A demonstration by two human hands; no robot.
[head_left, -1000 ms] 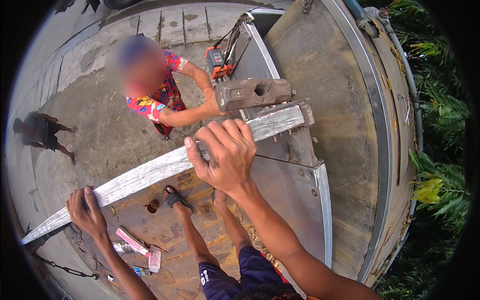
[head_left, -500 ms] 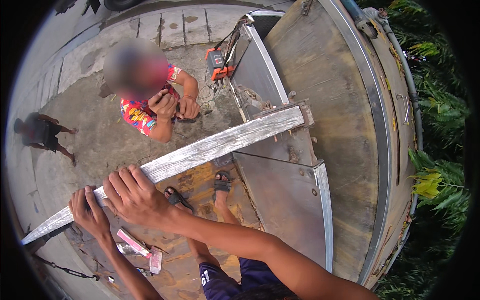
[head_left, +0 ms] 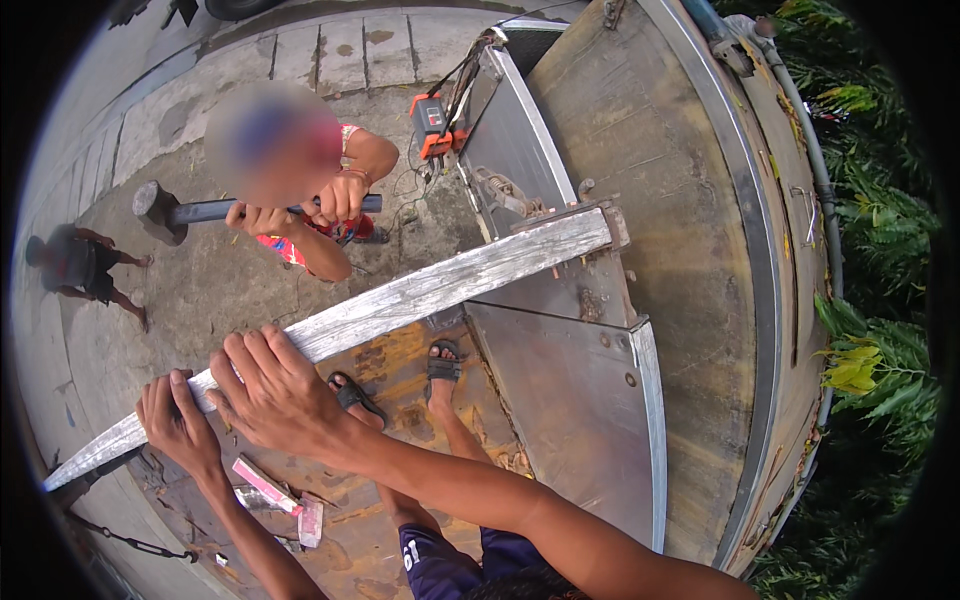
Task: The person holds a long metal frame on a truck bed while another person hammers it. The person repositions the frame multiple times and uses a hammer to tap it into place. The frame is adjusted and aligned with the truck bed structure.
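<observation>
A long silver-painted beam point(head_left: 440, 282) runs slantwise in front of me, from the far left to a rusty metal bracket point(head_left: 618, 228) on the right. My left hand point(head_left: 178, 424) is wrapped over the beam near its left end. Just to the right, my right hand point(head_left: 272, 390) also grips it, fingers curled over the far edge. Beyond the beam a co-worker holds a sledgehammer point(head_left: 158, 210) level by its dark handle with both hands, its head pointing left.
I stand in sandals on a rusty metal floor point(head_left: 450, 500). Pink-and-white packaging point(head_left: 268, 484) and scraps lie near my left arm. A grey panel point(head_left: 570, 400) and a curved metal wall point(head_left: 680, 250) rise to the right. An orange-and-grey machine point(head_left: 432, 126) with cables sits beyond; another person point(head_left: 85, 265) stands far left.
The co-worker has swung the sledgehammer up into view, its head now out to the left. My hands and the beam have barely moved.
</observation>
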